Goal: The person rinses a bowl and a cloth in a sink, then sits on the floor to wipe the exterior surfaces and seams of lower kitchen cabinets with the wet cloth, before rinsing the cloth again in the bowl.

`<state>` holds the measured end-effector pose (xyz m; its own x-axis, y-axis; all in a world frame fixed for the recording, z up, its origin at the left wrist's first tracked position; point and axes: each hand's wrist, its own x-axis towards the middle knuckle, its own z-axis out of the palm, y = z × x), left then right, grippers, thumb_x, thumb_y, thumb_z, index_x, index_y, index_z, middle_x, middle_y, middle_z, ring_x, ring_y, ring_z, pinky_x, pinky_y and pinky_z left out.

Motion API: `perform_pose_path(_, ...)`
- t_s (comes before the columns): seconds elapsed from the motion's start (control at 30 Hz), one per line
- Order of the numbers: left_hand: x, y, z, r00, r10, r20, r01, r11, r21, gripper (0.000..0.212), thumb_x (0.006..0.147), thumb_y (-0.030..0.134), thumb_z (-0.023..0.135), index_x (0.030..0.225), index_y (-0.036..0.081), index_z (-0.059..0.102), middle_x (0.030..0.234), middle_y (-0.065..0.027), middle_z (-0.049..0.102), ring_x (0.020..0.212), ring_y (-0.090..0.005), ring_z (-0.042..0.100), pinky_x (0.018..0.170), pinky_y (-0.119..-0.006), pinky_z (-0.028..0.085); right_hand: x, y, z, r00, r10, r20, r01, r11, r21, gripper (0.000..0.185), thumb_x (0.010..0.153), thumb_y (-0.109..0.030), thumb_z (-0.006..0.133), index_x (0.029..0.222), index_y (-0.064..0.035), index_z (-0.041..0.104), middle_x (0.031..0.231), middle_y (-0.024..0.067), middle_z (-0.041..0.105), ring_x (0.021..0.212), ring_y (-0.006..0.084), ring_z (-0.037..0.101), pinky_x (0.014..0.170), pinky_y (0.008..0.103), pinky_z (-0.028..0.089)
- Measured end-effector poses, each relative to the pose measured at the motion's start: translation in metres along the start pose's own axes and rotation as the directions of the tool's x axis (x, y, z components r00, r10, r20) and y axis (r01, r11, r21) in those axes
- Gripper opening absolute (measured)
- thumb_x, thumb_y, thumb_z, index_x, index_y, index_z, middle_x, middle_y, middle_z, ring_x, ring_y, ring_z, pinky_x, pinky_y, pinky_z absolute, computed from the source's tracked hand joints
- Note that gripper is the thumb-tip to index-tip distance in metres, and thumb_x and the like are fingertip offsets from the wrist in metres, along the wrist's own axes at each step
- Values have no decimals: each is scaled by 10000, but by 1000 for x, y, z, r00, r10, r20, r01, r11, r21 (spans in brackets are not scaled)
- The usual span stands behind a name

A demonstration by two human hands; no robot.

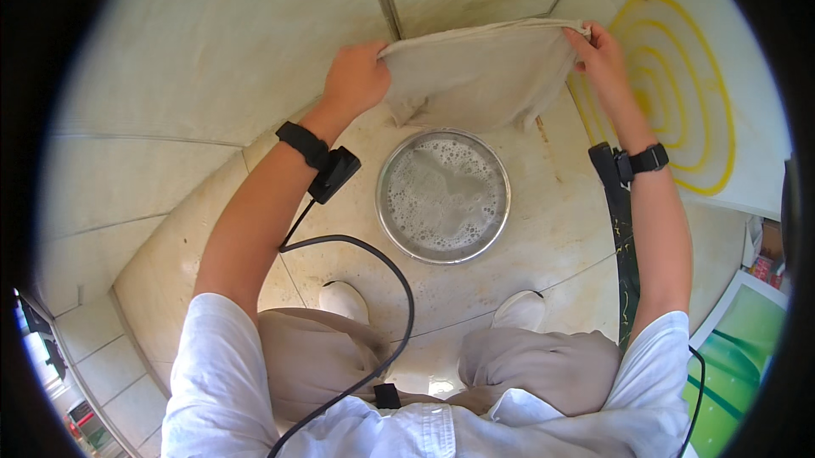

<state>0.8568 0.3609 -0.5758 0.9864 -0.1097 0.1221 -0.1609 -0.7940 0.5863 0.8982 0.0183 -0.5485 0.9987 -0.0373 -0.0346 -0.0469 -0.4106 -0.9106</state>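
Note:
A beige cloth [477,79] hangs stretched between my two hands beyond the basin, its top edge pulled nearly straight. My left hand [360,79] grips the upper left corner in a fist. At the upper right corner, my right hand [597,54] pinches the bunched fabric between thumb and fingers. The cloth's lower edge droops just behind the far rim of a round metal basin [381,203]. Cloudy grey water [439,187] with suds and bubbles fills the inside of that basin, which stands on the floor between my feet and the cloth.
Tiled walls [223,31] enclose the corner ahead and to the left. A white panel with yellow rings [662,89] stands at the right, near a green board [732,362]. A black cable [407,305] loops from my left wrist device across my lap. The floor tiles [547,235] bear brownish stains.

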Motion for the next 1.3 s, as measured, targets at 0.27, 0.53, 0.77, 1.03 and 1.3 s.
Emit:
perform_pose_path(0.27,20,78,-20,875,438,-206,-413,897,156,288,761,28,496,1012,24,637,911,-199,645,850,-372,613,762,-406,496,-5,8,-65,950,-173,-260,218,963,156,221,856,-229,662,978,-58,593,839,-7,599,739,74,574,643,205,444)
perform_pose_path(0.53,-13,48,81,843,315,437,-416,895,158,569,797,205,574,1278,-66,436,1246,-292,485,1156,-400,474,997,-408,382,-105,135,-22,996,-94,1,76,800,-595,573,758,-88,631,1298,-4,459,1300,212,491,1215,355,451,1040,406,342)
perform_pose_path(0.77,29,37,188,901,-81,426,50,995,85,729,871,336,514,1424,-36,220,1481,-290,174,1375,-430,178,1120,-449,182,-46,170,50,949,-252,189,315,773,-551,606,821,-223,610,1348,-10,399,1408,246,359,1314,389,314,1081,444,278)
perform_pose_path(1.03,61,26,236,906,-269,325,167,936,309,840,915,568,335,1477,23,30,1536,-201,-87,1406,-398,-96,1113,-515,-34,26,188,80,937,-274,217,331,500,-800,715,866,-503,484,1438,-111,310,1512,164,215,1386,346,189,1119,465,154)
perform_pose_path(1.3,99,33,221,714,-452,535,242,876,417,934,869,604,391,1479,85,-90,1523,-167,-200,1395,-396,-173,1113,-499,-38,64,181,79,919,-293,264,383,507,-772,722,853,-536,494,1436,-146,323,1516,131,223,1391,323,188,1121,452,159)
